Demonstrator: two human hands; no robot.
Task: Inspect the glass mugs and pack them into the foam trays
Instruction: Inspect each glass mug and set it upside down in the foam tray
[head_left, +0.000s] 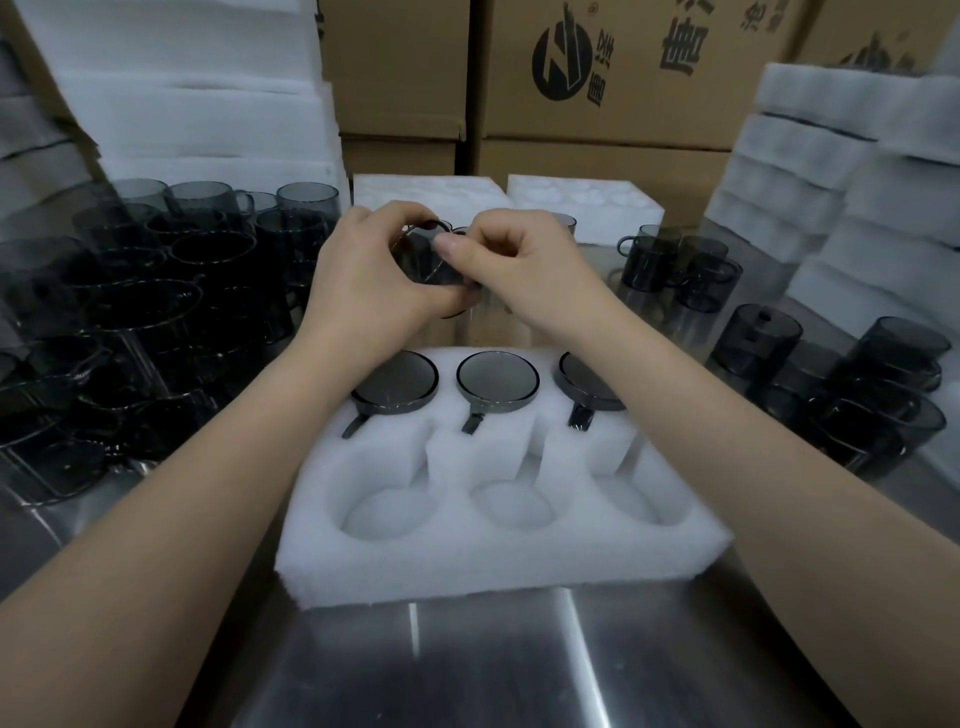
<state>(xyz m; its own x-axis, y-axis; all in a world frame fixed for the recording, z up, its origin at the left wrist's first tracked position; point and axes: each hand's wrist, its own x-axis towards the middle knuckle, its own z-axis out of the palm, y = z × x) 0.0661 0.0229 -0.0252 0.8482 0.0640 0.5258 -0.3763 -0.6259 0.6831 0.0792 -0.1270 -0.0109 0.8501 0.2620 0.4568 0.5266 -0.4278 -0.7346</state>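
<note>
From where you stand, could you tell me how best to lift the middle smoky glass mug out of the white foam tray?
Probably pinch the raised round base of the middle smoky glass mug from above; it sits upside down, walls sunk in the white foam tray, handle low.

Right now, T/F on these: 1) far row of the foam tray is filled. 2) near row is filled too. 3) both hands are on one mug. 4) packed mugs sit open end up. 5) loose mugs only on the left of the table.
1. The far row of the foam tray holds three mugs, the middle one at. True.
2. The near row is filled. False: its three pockets are empty.
3. The left hand and right hand hold one mug above the tray. True.
4. Packed mugs sit open end up. False: flat bases face up.
5. Loose mugs only on the left. False: the left pile and a right group both show.
</note>
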